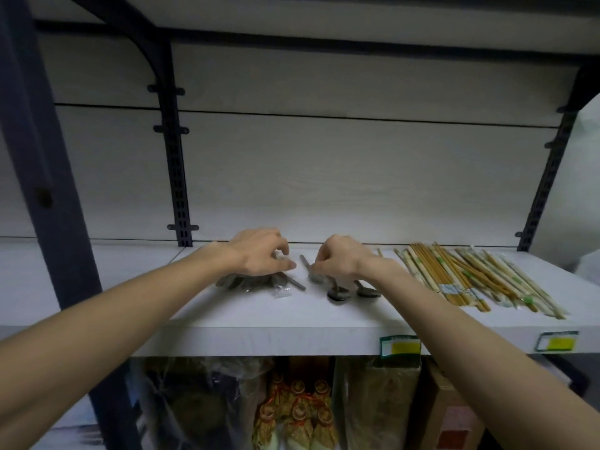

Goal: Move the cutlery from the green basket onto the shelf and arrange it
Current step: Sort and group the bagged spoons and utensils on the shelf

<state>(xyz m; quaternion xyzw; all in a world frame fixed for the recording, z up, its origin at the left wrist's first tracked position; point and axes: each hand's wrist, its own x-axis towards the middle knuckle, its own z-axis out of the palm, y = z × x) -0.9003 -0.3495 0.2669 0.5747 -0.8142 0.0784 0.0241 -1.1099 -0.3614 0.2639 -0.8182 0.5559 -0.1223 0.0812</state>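
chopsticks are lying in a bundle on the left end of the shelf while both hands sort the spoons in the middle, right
Not quite. The head view shows the chopsticks on the right end of the shelf, not the left. The rest holds: the left hand and the right hand are both at the spoons in the middle.

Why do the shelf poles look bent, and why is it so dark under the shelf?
Head view: the wide-angle lens bows the poles near the edges; the shelf blocks the light, so the bags below sit in shadow. The hands, left and right, and the spoons look a bit soft; the chopsticks are lit evenly, with no glare.
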